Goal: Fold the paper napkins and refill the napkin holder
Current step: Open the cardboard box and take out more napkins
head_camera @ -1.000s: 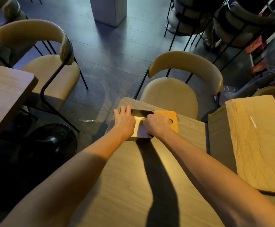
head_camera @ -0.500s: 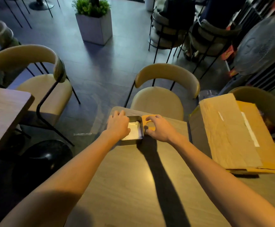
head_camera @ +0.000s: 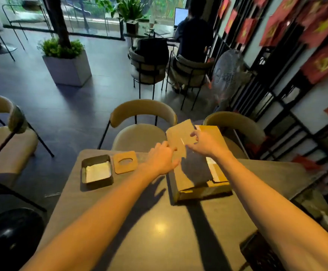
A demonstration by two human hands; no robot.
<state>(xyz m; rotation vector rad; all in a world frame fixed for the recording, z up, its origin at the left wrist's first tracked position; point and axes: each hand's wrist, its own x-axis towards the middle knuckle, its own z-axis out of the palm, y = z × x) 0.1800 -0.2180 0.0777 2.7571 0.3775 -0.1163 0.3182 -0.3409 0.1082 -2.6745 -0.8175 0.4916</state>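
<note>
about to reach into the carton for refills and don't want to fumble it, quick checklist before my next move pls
1. Lid off the napkin holder: ok, it lies flat on the table beside the holder.
2. Holder ready to load: ok, its top is open and the white napkins sit below the rim.
3. Flap of the carton raised: ok, the right hand pinches its edge.
4. Left hand grip on the flap: cannot tell, its fingers reach the lower edge.
5. Napkins inside the carton: cannot tell, the opening is in shadow.
6. A hand free to reach in: not ok, both are at the flap.
</note>
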